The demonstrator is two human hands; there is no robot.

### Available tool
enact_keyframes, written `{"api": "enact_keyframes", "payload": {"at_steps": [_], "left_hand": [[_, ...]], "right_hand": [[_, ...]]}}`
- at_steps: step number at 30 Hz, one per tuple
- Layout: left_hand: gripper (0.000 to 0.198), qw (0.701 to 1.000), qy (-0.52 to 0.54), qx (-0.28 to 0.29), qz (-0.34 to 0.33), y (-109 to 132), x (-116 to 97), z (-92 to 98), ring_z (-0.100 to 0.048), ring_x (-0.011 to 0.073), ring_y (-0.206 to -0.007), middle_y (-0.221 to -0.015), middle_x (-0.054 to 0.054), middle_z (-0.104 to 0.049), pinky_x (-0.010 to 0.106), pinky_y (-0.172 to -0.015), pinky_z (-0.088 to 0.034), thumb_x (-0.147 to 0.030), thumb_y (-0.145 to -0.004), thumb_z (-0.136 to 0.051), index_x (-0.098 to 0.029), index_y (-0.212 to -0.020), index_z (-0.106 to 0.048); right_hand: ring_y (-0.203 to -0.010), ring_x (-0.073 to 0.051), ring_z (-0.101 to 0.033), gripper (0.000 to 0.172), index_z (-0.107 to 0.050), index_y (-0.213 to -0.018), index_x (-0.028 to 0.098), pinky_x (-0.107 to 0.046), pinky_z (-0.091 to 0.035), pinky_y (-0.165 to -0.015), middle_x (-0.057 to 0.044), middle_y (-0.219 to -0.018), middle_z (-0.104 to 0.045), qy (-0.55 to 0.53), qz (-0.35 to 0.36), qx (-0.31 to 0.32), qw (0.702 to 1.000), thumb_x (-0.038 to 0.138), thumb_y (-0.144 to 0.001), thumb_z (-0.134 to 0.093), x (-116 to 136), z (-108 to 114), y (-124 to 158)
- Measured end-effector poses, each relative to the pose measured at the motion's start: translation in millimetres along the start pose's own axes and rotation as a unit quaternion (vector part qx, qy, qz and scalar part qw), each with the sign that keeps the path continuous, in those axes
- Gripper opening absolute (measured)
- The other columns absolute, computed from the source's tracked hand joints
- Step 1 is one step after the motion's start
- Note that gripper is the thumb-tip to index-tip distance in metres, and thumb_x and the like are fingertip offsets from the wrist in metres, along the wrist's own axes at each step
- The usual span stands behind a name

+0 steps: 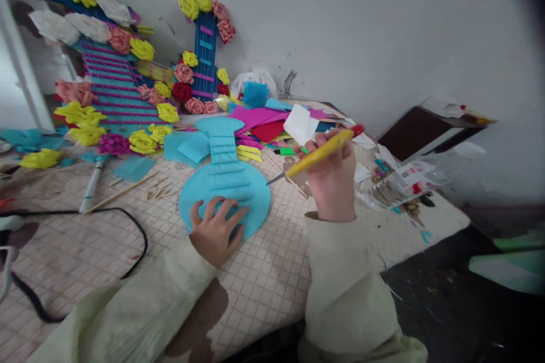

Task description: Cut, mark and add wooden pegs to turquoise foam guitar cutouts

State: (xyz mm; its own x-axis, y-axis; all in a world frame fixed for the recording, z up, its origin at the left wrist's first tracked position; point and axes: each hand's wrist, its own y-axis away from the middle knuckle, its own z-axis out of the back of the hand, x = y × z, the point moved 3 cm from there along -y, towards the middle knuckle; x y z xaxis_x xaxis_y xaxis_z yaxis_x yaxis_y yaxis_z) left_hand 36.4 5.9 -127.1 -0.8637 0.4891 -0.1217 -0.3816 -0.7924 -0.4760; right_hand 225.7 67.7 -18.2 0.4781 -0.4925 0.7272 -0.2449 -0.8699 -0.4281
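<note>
A light-blue paper guitar shape [225, 181] lies flat on the tiled table top [264, 272]. My left hand [217, 229] rests on its round lower body with the fingers spread flat, pressing it down. My right hand [332, 178] is held above the table to the right of the shape, closed around a yellow craft knife [317, 156] with a red end. The knife's thin blade points left and down, its tip just off the right edge of the blue shape.
Paper-flower decorations on blue and pink frames [110, 79] stand at the back left and centre. Loose coloured paper sheets [264, 119] pile behind the guitar shape. A black cable [136, 238] loops at left, wooden sticks [123, 193] lie nearby, and a plastic bottle [395, 187] lies at right.
</note>
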Motion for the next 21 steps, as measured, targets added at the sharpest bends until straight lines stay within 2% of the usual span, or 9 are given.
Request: {"api": "enact_keyframes", "payload": {"at_steps": [4, 6, 10, 12, 17, 21], "left_hand": [[0.028, 0.999, 0.013, -0.034, -0.031, -1, -3, 2.1, -0.047, 0.0253, -0.107, -0.109, 0.001, -0.06, 0.05, -0.092, -0.023, -0.028, -0.082, -0.046, -0.031, -0.108, -0.056], [0.028, 0.998, 0.026, -0.038, -0.052, -1, -6, 1.8, -0.047, 0.0251, -0.107, -0.109, 0.001, -0.061, 0.05, -0.093, -0.023, -0.03, -0.082, -0.045, -0.031, -0.109, -0.056], [0.027, 0.997, 0.049, -0.001, -0.055, 2, -10, -1.5, -0.046, 0.0266, -0.109, -0.111, 0.002, -0.059, 0.052, -0.094, -0.02, -0.037, -0.082, -0.045, -0.032, -0.105, -0.059], [0.028, 0.997, 0.054, 0.009, -0.046, 3, -10, -2.6, -0.046, 0.0269, -0.109, -0.112, 0.002, -0.059, 0.052, -0.094, -0.02, -0.038, -0.082, -0.046, -0.032, -0.106, -0.059], [0.029, 0.997, 0.065, 0.01, -0.049, 5, -8, -3.4, -0.047, 0.0268, -0.108, -0.113, 0.003, -0.058, 0.052, -0.094, -0.021, -0.038, -0.081, -0.048, -0.033, -0.107, -0.058], [0.03, 0.996, 0.07, 0.0, -0.05, 5, -6, -3.0, -0.047, 0.0262, -0.108, -0.112, 0.003, -0.059, 0.051, -0.094, -0.022, -0.039, -0.08, -0.049, -0.032, -0.107, -0.058]], "right_hand": [[-0.049, -0.006, -0.047, 0.024, -0.051, -0.06, 0.019, -0.015, -0.039, -0.039, 0.006, -0.057, -0.048, 0.038, -0.016, -0.117, 0.992, 0.026, -0.063, -0.073, 0, 19, -6], [-0.047, -0.005, -0.047, 0.016, -0.052, -0.064, 0.018, -0.013, -0.036, -0.035, 0.006, -0.058, -0.051, 0.017, -0.051, -0.129, 0.99, 0.022, -0.068, -0.068, -2, 26, -8], [-0.061, -0.009, -0.057, 0.003, -0.055, -0.075, 0.018, -0.015, -0.044, -0.043, 0.001, -0.071, -0.06, -0.052, -0.142, -0.107, 0.983, 0.015, -0.073, -0.055, -8, 34, -8], [-0.068, -0.012, -0.06, 0.006, -0.054, -0.074, 0.017, -0.019, -0.047, -0.046, -0.002, -0.073, -0.061, -0.082, -0.19, -0.105, 0.973, 0.013, -0.073, -0.049, -11, 35, -7], [-0.065, -0.017, -0.061, 0.009, -0.048, -0.067, 0.017, -0.026, -0.049, -0.048, -0.003, -0.066, -0.059, -0.159, -0.269, -0.101, 0.945, 0.017, -0.074, -0.042, -16, 37, -4], [-0.077, -0.022, -0.062, 0.017, -0.053, -0.078, 0.018, -0.04, -0.054, -0.061, -0.006, -0.073, -0.063, -0.187, -0.297, -0.089, 0.932, 0.025, -0.08, -0.037, -22, 41, -4]]}}
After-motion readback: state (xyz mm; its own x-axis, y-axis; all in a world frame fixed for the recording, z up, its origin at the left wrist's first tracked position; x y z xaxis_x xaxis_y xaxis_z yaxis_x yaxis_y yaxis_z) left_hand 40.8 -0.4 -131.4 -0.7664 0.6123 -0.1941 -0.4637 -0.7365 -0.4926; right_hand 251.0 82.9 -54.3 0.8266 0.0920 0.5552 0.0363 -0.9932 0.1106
